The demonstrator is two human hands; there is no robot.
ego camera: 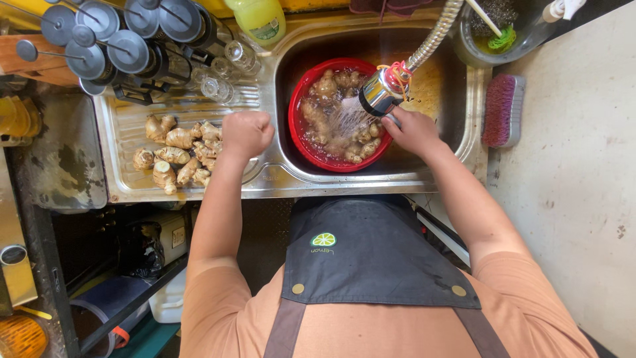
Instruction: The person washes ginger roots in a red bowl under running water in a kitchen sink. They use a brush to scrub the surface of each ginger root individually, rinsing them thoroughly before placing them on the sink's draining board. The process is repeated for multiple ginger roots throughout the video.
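A red bowl (299, 139) full of ginger roots and water sits in the steel sink (437, 174). My right hand (412, 129) grips the chrome spray head (379, 93) of a flexible hose, and water sprays from it onto the ginger in the bowl. My left hand (246, 132) is closed in a fist over the drainboard (126, 126), right beside a pile of washed ginger roots (177, 154). Whether the fist holds a root cannot be seen.
Several French presses (109, 46) and upturned glasses (228, 69) stand at the back left. A yellow soap bottle (260, 20) is behind the sink. A pink scrub brush (502, 109) lies on the counter to the right, a tub with a scourer (493, 30) behind it.
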